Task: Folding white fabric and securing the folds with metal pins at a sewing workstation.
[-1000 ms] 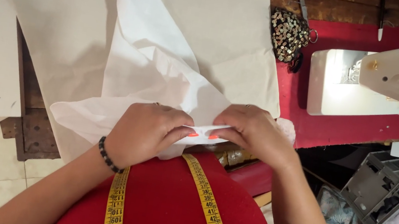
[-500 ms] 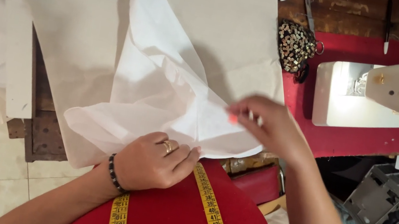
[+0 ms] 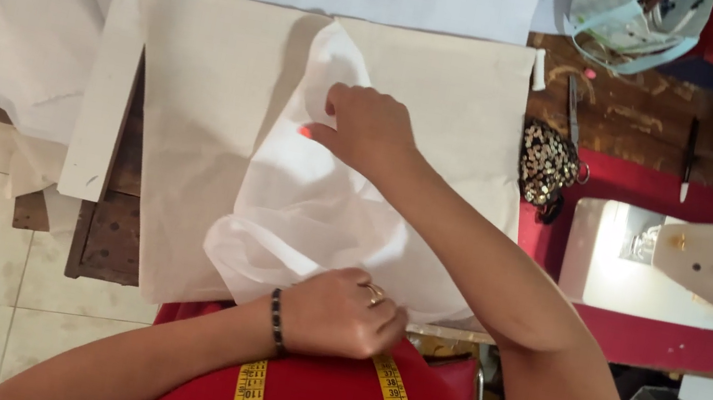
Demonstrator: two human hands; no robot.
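On the beige fabric panel (image 3: 204, 124) lies a sheer white cloth (image 3: 315, 212), its near edge gripped in the closed left hand (image 3: 342, 310) while the right hand (image 3: 369, 129) pinches its far part, left of the sewing machine (image 3: 705, 271).

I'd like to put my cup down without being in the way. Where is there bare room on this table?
Bare beige cloth lies left of the white fabric, and more between the right hand and the sequinned pouch. The red mat by the sewing machine is crowded; the left hand pins the near edge.
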